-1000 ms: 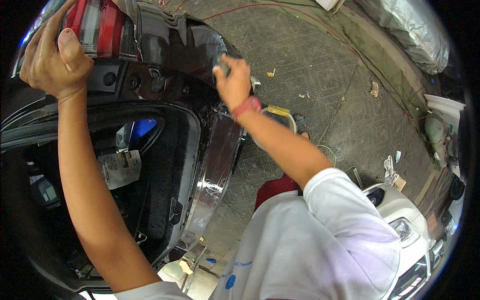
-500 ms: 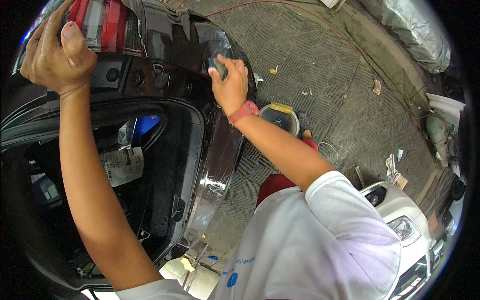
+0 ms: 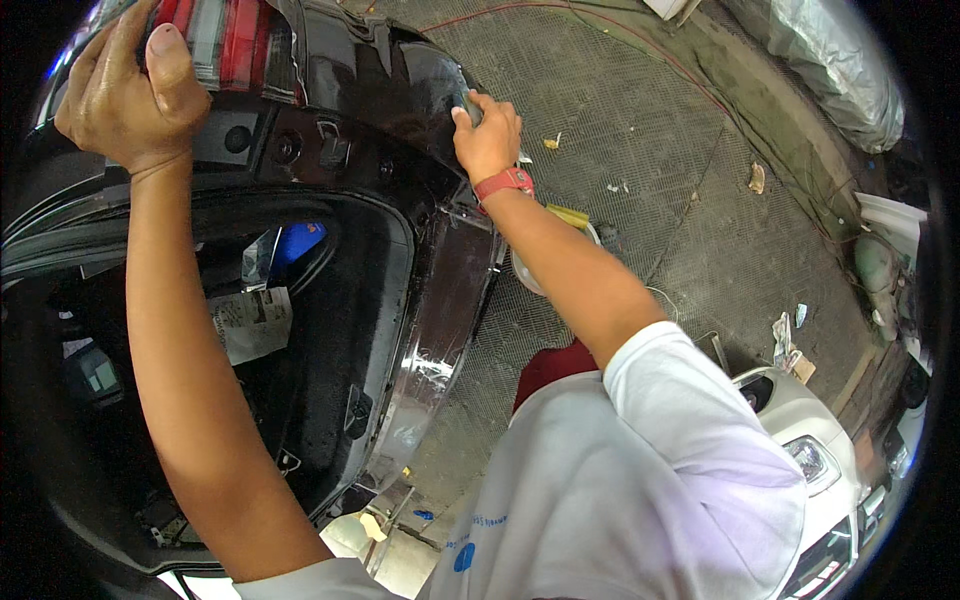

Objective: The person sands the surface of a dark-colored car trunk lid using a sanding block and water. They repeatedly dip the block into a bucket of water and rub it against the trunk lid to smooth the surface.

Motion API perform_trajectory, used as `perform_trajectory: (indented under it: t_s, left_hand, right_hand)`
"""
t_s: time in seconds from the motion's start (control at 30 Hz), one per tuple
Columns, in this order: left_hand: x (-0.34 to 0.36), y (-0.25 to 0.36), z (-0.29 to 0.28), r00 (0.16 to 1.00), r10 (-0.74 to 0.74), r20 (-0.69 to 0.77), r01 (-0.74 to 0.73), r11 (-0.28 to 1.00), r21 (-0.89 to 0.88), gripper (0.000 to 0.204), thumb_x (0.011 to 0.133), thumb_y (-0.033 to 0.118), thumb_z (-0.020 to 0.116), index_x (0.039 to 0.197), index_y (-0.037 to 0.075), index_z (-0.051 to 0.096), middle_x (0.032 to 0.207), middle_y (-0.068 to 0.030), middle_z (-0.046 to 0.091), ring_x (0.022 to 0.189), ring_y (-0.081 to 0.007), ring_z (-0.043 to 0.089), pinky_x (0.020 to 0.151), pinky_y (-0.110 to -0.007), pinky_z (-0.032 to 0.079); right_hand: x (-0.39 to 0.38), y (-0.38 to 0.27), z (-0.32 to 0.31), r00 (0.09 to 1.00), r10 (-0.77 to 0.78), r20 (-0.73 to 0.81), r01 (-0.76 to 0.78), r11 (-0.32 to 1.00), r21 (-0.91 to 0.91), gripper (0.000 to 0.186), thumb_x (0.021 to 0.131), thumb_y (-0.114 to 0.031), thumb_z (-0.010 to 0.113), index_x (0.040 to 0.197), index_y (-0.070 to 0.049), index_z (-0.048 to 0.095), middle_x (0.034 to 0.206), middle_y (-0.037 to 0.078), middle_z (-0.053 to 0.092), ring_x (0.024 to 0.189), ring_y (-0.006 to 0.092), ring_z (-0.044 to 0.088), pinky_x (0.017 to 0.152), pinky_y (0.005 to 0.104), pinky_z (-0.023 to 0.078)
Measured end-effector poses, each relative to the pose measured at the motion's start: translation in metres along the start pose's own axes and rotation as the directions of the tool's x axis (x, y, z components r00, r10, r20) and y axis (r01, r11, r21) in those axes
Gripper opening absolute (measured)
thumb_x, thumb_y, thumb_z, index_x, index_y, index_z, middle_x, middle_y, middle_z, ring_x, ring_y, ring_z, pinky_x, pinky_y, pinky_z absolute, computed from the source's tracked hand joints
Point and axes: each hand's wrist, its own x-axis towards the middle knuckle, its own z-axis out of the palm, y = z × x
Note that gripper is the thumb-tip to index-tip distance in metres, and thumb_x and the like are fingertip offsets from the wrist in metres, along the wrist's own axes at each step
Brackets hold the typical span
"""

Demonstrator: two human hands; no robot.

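Observation:
My right hand [image 3: 488,138] grips a small dark grey pad [image 3: 471,108], pressed to the glossy dark body panel [image 3: 425,85] near the car's outer corner. The fingers partly cover the pad, so its exact kind cannot be told. At the upper left, my left hand [image 3: 135,95] lies beside the red and clear tail light [image 3: 225,45], fingers stretched and thumb apart. Its fingertips run toward the picture's rim, and nothing shows in it. Below both arms gapes the car's boot opening [image 3: 408,270], with a printed paper sheet [image 3: 255,325] inside.
A round bucket [image 3: 528,272] with a yellow item [image 3: 568,216] at its rim stands on the textured floor beside the car. A red hose [image 3: 640,40] crosses the floor. A white car [image 3: 800,410] is at lower right, and a silver-covered bundle [image 3: 840,80] at upper right.
My right hand has slid the pad rightward and slightly up, toward the panel's outer edge. My left hand keeps its place by the tail light; the whole view has shifted a little.

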Motion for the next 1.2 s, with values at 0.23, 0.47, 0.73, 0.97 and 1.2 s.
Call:
perform_trajectory:
  t_s: [0.23,0.47,0.73,0.97,1.2]
  left_hand:
    - [-0.013,-0.007,0.001,1.0,-0.01,-0.026,0.008,0.999,-0.044,0.051,0.099,0.043,0.045,0.119,0.03,0.09,0.102,-0.003,0.087,0.093,-0.0223,0.083,0.087,-0.037,0.065]
    - [-0.007,-0.001,0.0,1.0,-0.012,0.009,0.012,1.0,-0.013,0.054,0.104,0.045,0.041,0.119,0.03,0.09,0.101,-0.0019,0.087,0.092,-0.0207,0.083,0.087,-0.036,0.066]
    - [-0.007,-0.008,0.002,1.0,0.002,0.018,-0.002,1.0,0.023,0.052,0.104,0.045,0.042,0.121,0.032,0.089,0.105,-0.002,0.087,0.096,-0.0202,0.083,0.091,-0.035,0.065]
    - [-0.01,-0.005,-0.002,0.999,-0.042,0.028,0.042,0.999,0.01,0.053,0.105,0.046,0.041,0.123,0.031,0.089,0.108,-0.0023,0.087,0.1,-0.0233,0.083,0.092,-0.035,0.064]
    - [-0.01,-0.005,0.002,0.998,-0.015,0.057,0.013,0.999,0.042,0.053,0.104,0.042,0.04,0.124,0.031,0.088,0.109,-0.0009,0.087,0.098,-0.0232,0.083,0.092,-0.035,0.064]
  right_hand:
    - [-0.071,0.002,-0.022,0.98,-0.196,0.044,0.186,0.97,0.158,0.042,0.095,-0.02,0.083,0.135,-0.008,0.078,0.123,0.018,0.069,0.117,0.0401,0.064,0.107,0.0479,0.051]
    - [-0.052,0.023,-0.017,0.989,-0.139,0.039,0.134,0.983,0.122,0.043,0.096,-0.025,0.082,0.138,-0.013,0.077,0.128,0.015,0.067,0.122,0.0409,0.062,0.106,0.0527,0.05]
    - [-0.023,0.028,-0.01,0.996,-0.077,0.036,0.074,0.995,0.064,0.042,0.097,-0.025,0.081,0.137,-0.013,0.077,0.133,0.013,0.07,0.125,0.04,0.063,0.108,0.0515,0.05]
    - [-0.096,0.051,-0.05,0.965,-0.21,0.156,0.194,0.975,0.11,0.047,0.096,-0.02,0.082,0.142,-0.012,0.075,0.14,0.017,0.067,0.128,0.0411,0.062,0.111,0.0515,0.05]
    - [-0.05,0.056,-0.031,0.974,-0.203,0.098,0.192,0.976,0.106,0.045,0.099,-0.019,0.078,0.144,-0.012,0.073,0.142,0.02,0.067,0.13,0.0433,0.062,0.114,0.0511,0.049]
